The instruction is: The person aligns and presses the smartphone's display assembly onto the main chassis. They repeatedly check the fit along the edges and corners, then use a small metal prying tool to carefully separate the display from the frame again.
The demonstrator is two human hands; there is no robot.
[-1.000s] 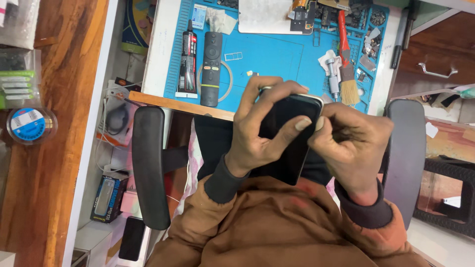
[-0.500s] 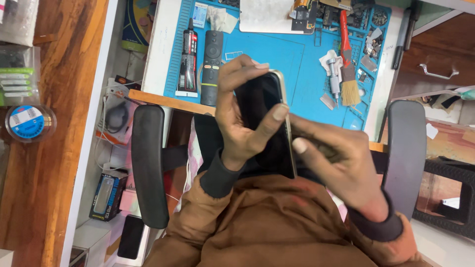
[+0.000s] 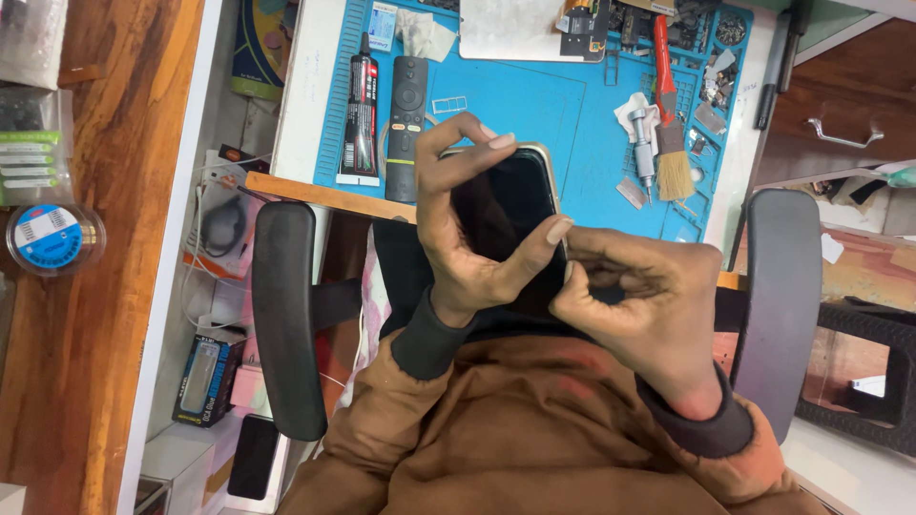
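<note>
Head view shows you seated, holding a dark smartphone (image 3: 506, 215) up over your lap, its black glass facing the camera and its pale metal frame showing along the top and right edges. Your left hand (image 3: 468, 238) wraps it from the nine o'clock side: fingers curled over the top edge, thumb stretched across the lower screen toward the right rim. Your right hand (image 3: 634, 296) sits at the phone's four o'clock corner, fingers bunched tight and pinching at that edge; whether a pick or tool is between them, I cannot tell.

The likely risks come from that grip. The phone hangs clear of the blue work mat (image 3: 534, 105), which lies at twelve o'clock beyond your hands, so a slip would probably send it past your knees to the floor between the black chair armrests (image 3: 286, 315). Only the left fingertips and thumb hold the weight, so a hard pull from the right hand could twist the phone out. Prying or pressing at one corner may also stress the glass there and crack it.

Mind the mat too. The black remote control (image 3: 407, 124) and the black glue tube (image 3: 360, 119) lie just beyond your left knuckles at eleven o'clock, and the red-handled brush (image 3: 671, 133) with a small screwdriver (image 3: 644, 157) rests at one o'clock; a sudden forward jerk could knock them.
</note>
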